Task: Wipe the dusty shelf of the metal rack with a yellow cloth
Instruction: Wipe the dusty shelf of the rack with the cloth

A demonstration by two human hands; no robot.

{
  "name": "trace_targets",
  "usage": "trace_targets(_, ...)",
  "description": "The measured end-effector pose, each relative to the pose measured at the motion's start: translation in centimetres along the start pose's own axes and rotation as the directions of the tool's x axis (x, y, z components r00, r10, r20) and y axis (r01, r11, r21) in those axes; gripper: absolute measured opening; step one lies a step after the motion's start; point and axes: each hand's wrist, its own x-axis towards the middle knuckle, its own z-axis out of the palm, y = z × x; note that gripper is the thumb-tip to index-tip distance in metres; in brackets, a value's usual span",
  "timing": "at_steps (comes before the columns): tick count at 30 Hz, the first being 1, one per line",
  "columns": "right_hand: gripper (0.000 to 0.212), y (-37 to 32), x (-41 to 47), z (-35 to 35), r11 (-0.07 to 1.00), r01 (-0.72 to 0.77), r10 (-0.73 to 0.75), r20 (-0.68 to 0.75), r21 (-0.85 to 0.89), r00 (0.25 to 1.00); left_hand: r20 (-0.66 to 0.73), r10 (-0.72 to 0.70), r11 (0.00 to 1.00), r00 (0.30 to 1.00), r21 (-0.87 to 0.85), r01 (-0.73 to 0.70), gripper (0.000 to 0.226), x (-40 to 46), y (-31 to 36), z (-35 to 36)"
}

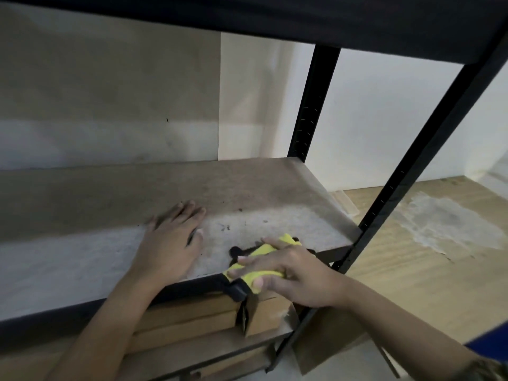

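The dusty grey shelf board (82, 248) of the black metal rack (310, 105) fills the middle of the view, with dark specks of dirt near its front right. My left hand (170, 240) rests flat on the board, fingers straight. At the shelf's front edge, my right hand (291, 273) grips a folded yellow cloth (264, 250) with a black trim; its fingers are curled over the cloth. The cloth lies partly on the board and partly over the black front rail.
A black upright (428, 149) runs diagonally down at the right front corner. The upper shelf (275, 15) hangs dark overhead. Cardboard boxes (192, 320) sit on the lower shelf. Wooden floor (439, 257) with a pale stain lies to the right.
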Motion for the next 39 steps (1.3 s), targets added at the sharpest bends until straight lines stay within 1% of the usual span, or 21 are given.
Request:
trace_targets(1,0.023,-0.4,-0.4,-0.5,0.998,-0.028,0.029,-0.023,0.054,0.999,-0.003,0.002,1.000,1.000,0.004,-0.002,0.049,0.0,0.0,0.0)
trace_targets(2,0.018,-0.8,-0.5,-1.4,0.993,-0.060,0.070,-0.104,0.104,0.992,-0.004,0.007,1.000,1.000,0.012,-0.007,0.049,0.0,0.0,0.0)
trace_targets(3,0.016,-0.9,-0.4,-2.4,0.986,-0.095,0.125,-0.243,0.134,0.962,0.000,0.014,1.000,1.000,0.018,-0.014,0.051,0.0,0.0,0.0)
trace_targets(4,0.018,-0.8,0.0,-3.7,0.981,-0.130,0.180,-0.410,0.147,0.894,0.005,0.015,1.000,1.000,0.018,-0.015,0.056,0.0,0.0,-0.1)
trace_targets(5,0.018,-0.4,0.6,-5.1,0.975,-0.166,0.222,-0.566,0.148,0.794,0.009,0.012,1.000,1.000,0.018,-0.012,0.061,0.0,0.0,-0.1)
trace_targets(7,0.021,0.7,2.5,-8.1,0.970,-0.223,0.216,-0.782,0.101,0.585,0.008,0.006,1.000,1.000,0.028,-0.006,0.066,-0.1,0.1,-0.1)
trace_targets(8,0.025,1.7,3.5,-9.4,0.966,-0.253,0.183,-0.837,0.056,0.515,0.004,0.005,1.000,1.000,0.030,-0.005,0.066,0.0,0.1,0.0)
trace_targets(9,0.026,2.5,4.4,-10.4,0.958,-0.285,0.155,-0.863,0.013,0.481,-0.002,0.006,1.000,1.000,0.030,-0.006,0.066,0.0,0.1,0.0)
trace_targets(10,0.026,3.7,5.3,-11.1,0.939,-0.344,0.148,-0.870,-0.027,0.471,-0.005,0.007,1.000,1.000,0.030,-0.007,0.066,-0.1,0.1,0.0)
trace_targets(12,0.026,6.3,6.5,-11.7,0.839,-0.529,0.186,-0.846,-0.128,0.500,-0.019,0.014,0.999,1.000,0.032,-0.014,0.067,0.0,0.1,0.1)
trace_targets(14,0.035,9.0,6.7,-11.3,0.698,-0.670,0.307,-0.740,-0.252,0.598,-0.040,0.026,0.999,0.999,0.020,-0.025,0.075,-0.1,0.0,0.1)
trace_targets(15,0.038,10.1,6.4,-10.8,0.639,-0.702,0.394,-0.650,-0.315,0.650,-0.040,0.025,1.000,0.999,0.014,-0.025,0.080,0.0,0.0,0.1)
trace_targets(17,0.041,11.6,5.8,-9.7,0.607,-0.704,0.508,-0.500,-0.369,0.701,-0.035,0.019,1.000,0.999,0.017,-0.018,0.083,0.0,0.0,0.2)
trace_targets(19,0.045,12.0,5.4,-9.2,0.626,-0.694,0.504,-0.496,-0.355,0.707,-0.037,0.014,1.000,0.999,0.025,-0.013,0.076,0.0,0.1,0.2)
trace_targets(21,0.042,11.8,5.3,-9.2,0.644,-0.711,0.496,-0.555,-0.281,0.668,-0.026,0.015,1.000,1.000,0.028,-0.014,0.068,-0.1,0.2,0.1)
trace_targets(23,0.039,11.3,5.0,-8.9,0.687,-0.706,0.490,-0.608,-0.171,0.624,-0.025,0.017,1.000,1.000,0.018,-0.017,0.066,-0.1,0.1,0.0)
trace_targets(25,0.039,10.3,4.3,-7.9,0.722,-0.681,0.479,-0.621,-0.122,0.620,-0.023,0.017,1.000,1.000,0.012,-0.016,0.066,-0.1,0.1,0.0)
trace_targets(30,0.036,6.7,0.6,-4.8,0.683,-0.649,0.394,-0.578,-0.337,0.715,-0.011,0.017,1.000,1.000,0.010,-0.017,0.067,0.1,0.0,0.0)
trace_targets(33,0.029,4.6,-1.5,-2.2,0.628,-0.618,0.277,-0.606,-0.473,0.745,-0.011,0.025,0.999,1.000,0.021,-0.025,0.066,0.1,-0.2,0.2)
trace_targets(36,0.025,3.1,-1.9,0.3,0.567,-0.655,0.232,-0.666,-0.499,0.709,-0.013,0.028,0.999,1.000,0.016,-0.028,0.065,0.1,-0.2,0.1)
trace_targets(39,0.024,0.5,-0.8,2.3,0.557,-0.693,0.234,-0.714,-0.458,0.660,-0.012,0.031,0.999,0.999,0.022,-0.031,0.053,0.2,-0.3,0.3)
